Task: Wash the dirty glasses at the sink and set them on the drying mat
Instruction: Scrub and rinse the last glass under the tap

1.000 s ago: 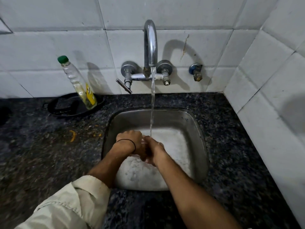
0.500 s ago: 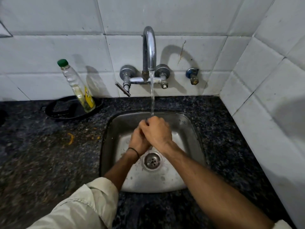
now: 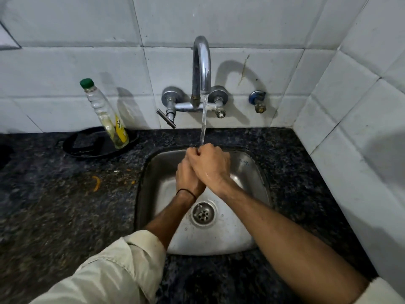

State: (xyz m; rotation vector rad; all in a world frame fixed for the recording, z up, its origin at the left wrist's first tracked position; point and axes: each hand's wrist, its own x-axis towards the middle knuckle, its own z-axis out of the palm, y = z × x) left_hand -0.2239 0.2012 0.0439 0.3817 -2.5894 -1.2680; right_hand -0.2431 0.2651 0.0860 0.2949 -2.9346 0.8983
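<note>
1. The right hand (image 3: pixel 208 165) lies over the left hand (image 3: pixel 187 181), both raised above the square stainless-steel sink (image 3: pixel 252 172), so that the thin stream of water (image 3: pixel 203 119) from the curved chrome wall tap (image 3: pixel 201 62) lands on the knuckles.
2. The right hand's fingers are curled tightly. The left hand is mostly covered, and its fingers are hidden. Whether either one holds anything cannot be told; nothing shows between them.
3. No dirty glass is in view — not in the basin, and not on the dark speckled stone counter (image 3: pixel 54 205). No drying mat shows either.
4. The basin holds only its round metal drain (image 3: pixel 202 213). My guess is that the hands themselves are being rinsed, and the glasses lie outside the picture.
5. A clear plastic bottle with a green cap (image 3: pixel 105 115) leans against the tiled wall, its base in a black round pan (image 3: pixel 87 145) — near enough to the sink to reach, well apart from the splash.
6. The cream sleeve (image 3: pixel 114 270) is rolled back, likely to stay dry.
</note>
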